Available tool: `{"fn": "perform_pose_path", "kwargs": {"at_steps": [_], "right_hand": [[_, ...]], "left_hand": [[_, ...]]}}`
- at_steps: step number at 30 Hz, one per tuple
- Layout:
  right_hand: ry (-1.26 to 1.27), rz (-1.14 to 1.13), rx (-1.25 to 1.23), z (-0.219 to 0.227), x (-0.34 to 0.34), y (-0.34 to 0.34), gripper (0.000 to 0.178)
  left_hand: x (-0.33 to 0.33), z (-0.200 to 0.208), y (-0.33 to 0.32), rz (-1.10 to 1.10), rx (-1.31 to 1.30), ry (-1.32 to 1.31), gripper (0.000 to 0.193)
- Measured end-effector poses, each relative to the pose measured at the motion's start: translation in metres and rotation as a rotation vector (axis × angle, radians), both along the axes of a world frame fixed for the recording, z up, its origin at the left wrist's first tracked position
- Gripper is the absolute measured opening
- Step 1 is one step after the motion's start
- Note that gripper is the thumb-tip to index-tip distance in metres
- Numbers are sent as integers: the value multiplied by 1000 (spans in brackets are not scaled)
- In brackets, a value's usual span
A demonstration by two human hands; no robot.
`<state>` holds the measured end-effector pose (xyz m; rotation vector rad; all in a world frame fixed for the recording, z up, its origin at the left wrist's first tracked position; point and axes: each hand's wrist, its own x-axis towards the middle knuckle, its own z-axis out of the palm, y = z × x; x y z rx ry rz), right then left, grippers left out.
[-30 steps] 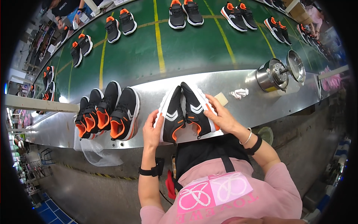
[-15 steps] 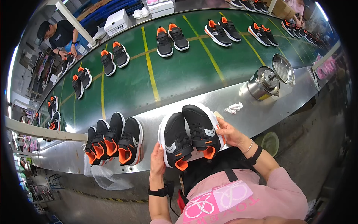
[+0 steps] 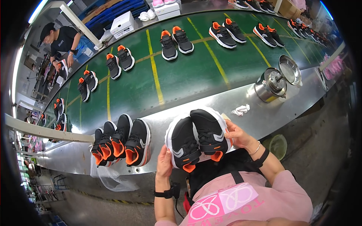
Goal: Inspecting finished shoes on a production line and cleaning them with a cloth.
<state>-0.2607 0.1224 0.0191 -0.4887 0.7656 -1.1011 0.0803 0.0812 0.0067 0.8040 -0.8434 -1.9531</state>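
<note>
I hold a pair of black sneakers with white soles and orange linings side by side above the metal edge of the bench, toes pointing away from me. My left hand (image 3: 164,162) is closed on the outer side of the left sneaker (image 3: 182,140), its fingers partly hidden by the shoe. On the other side, my right hand (image 3: 239,135) grips the sole edge of the right sneaker (image 3: 208,126). Straps cross both shoes, and pale curved marks show on their sides. Left of my hands, several matching sneakers (image 3: 138,142) stand in a row on the bench.
Beyond the metal ledge (image 3: 158,120) runs a green conveyor belt (image 3: 132,90) carrying more sneaker pairs. A round metal pot (image 3: 267,87) with its lid raised stands at right, near a crumpled white scrap (image 3: 241,110). A co-worker (image 3: 64,41) handles a shoe at far left.
The whole view has shifted slightly, and the two sneakers in my hands sit a little more parallel. At far left the co-worker has lifted and turned a shoe. My grip stays the same.
</note>
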Motion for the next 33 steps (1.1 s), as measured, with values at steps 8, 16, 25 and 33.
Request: {"fn": "perform_pose_path", "kwargs": {"at_steps": [8,16,25,33], "right_hand": [[-64,8,-14,0,5,-4,74],[-107,-4,-29,7,45,-20,57],[1338,176,-303,8,53,-29,40],[1100,259,-296,-2,65,-15,43]], "left_hand": [[1,-3,-2,-14,14,11,50],[-21,-13,-15,82,178,-100,44],[0,45,-37,331,-721,-1203,29],[-27,96,-9,-258,-1124,-1443,57]]}}
